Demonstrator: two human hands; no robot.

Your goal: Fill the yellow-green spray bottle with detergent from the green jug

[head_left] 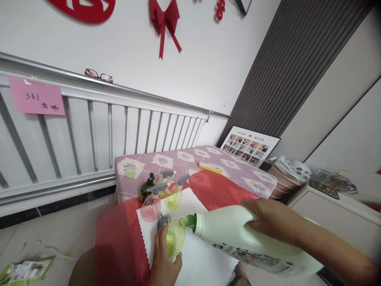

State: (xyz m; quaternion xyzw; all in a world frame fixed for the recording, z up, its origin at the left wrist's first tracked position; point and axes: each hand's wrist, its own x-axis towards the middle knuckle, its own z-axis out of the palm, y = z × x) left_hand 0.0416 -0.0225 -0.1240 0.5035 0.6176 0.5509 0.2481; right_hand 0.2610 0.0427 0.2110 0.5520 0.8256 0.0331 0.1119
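Observation:
My left hand is wrapped round a small clear bottle with yellow-green contents and an uncovered neck. In my right hand is a large pale green jug, gripped by its handle and tilted sideways. The jug's green spout meets the small bottle's mouth; whether liquid flows I cannot tell. Just behind stand a spray bottle with pink liquid, one with yellow liquid and a dark green pump bottle. Another spray bottle is partly hidden behind them.
White scalloped paper lies over a red cloth on a patterned purple surface. A yellow box lies farther back. A white radiator runs along the wall. A photo board and a pink basket stand at right.

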